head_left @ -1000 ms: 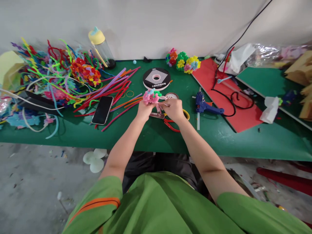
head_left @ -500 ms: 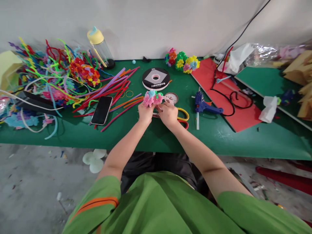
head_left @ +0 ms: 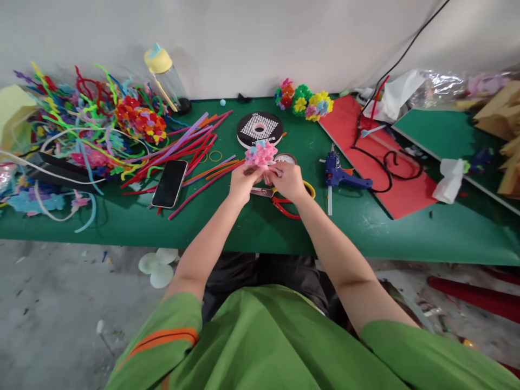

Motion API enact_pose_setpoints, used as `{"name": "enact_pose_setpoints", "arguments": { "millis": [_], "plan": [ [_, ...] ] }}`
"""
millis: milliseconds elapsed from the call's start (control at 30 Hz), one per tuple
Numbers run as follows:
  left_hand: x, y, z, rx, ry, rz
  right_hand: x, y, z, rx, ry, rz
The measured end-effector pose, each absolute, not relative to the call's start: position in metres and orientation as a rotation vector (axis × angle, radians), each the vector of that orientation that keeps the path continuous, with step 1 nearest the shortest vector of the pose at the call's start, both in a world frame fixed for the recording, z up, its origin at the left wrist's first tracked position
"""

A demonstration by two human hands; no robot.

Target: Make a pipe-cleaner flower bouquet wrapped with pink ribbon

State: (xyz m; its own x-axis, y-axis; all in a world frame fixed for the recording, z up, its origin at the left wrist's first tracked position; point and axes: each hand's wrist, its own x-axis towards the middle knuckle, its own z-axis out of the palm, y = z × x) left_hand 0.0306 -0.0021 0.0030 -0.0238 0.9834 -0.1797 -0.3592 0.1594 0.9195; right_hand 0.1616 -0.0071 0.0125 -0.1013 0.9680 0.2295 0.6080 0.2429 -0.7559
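Over the middle of the green table, a bunch of pink and light-blue pipe-cleaner flowers (head_left: 260,154) is held up between my hands. My left hand (head_left: 242,183) is closed, its fingers pinching the underside of the bunch. My right hand (head_left: 289,180) is closed around pink stems just below the blossoms, from the other side. Beneath my hands lie scissors (head_left: 284,206) with red and yellow handles, partly covered by my right hand. A black-and-white ribbon reel (head_left: 260,129) lies flat behind the bunch. Next to it, a small round dish (head_left: 286,158) is half hidden.
Loose pipe cleaners (head_left: 199,143) and a phone (head_left: 169,184) lie to the left, before a colourful heap (head_left: 93,130) and a bottle (head_left: 167,78). Right are a blue glue gun (head_left: 341,174), its black cable and a red board (head_left: 390,184). Finished flower balls (head_left: 303,102) sit at the back.
The bunch has turned so pink blossoms face up, and the green one is out of sight. My right hand has shifted slightly right, uncovering more of the scissors.
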Motion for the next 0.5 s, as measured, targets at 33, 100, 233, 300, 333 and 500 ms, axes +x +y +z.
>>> {"name": "enact_pose_setpoints", "arguments": {
  "millis": [33, 100, 233, 300, 333, 500],
  "plan": [
    [0.029, -0.001, 0.004, 0.772, 1.031, 1.233, 0.165, -0.005, 0.014, -1.442, -1.759, 0.725],
    [0.025, 0.001, 0.004, 0.773, 1.022, 1.155, 0.171, -0.002, 0.016, -1.412, -1.708, 0.878],
    [0.018, 0.004, 0.003, 0.824, 1.003, 1.045, 0.176, -0.002, 0.016, -1.271, -1.731, 1.071],
    [0.016, 0.004, 0.003, 0.792, 0.892, 1.028, 0.177, -0.002, 0.015, -1.196, -1.746, 1.131],
    [0.016, 0.004, 0.003, 0.775, 0.831, 1.02, 0.177, -0.003, 0.015, -1.168, -1.747, 1.151],
    [0.017, 0.004, 0.003, 0.744, 0.748, 1.065, 0.174, -0.003, 0.015, -1.171, -1.675, 1.18]
  ]
}}
